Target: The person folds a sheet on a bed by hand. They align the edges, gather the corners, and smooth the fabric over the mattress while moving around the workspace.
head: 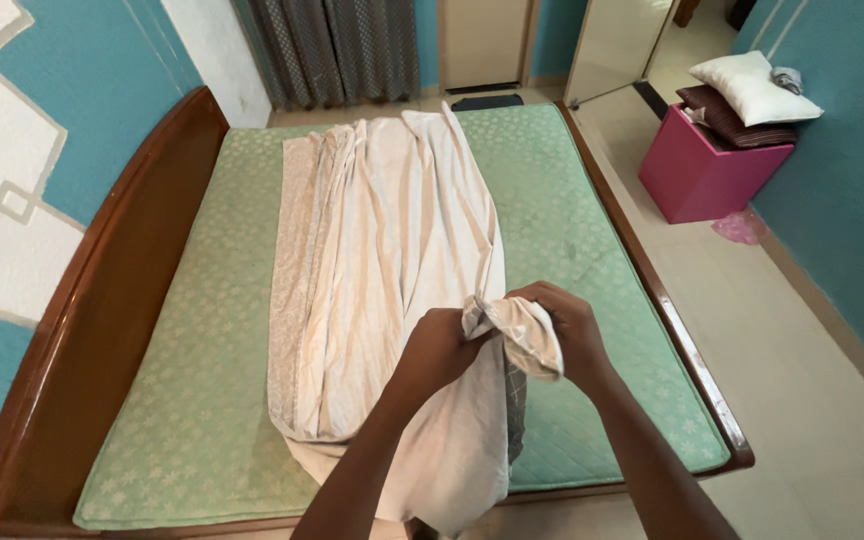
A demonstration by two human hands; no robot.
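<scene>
Your left hand (439, 350) and right hand (564, 330) both grip the near end of the sheet (382, 250). It looks soft and light; hold it by the bunched corner.

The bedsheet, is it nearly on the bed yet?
Not nearly. The pale bedsheet lies bunched in a long strip down the middle of the green mattress, so it has been brought to the bed. Right now the left hand and right hand both grip its near end. The mattress shows bare on both sides, so spreading is left.
</scene>
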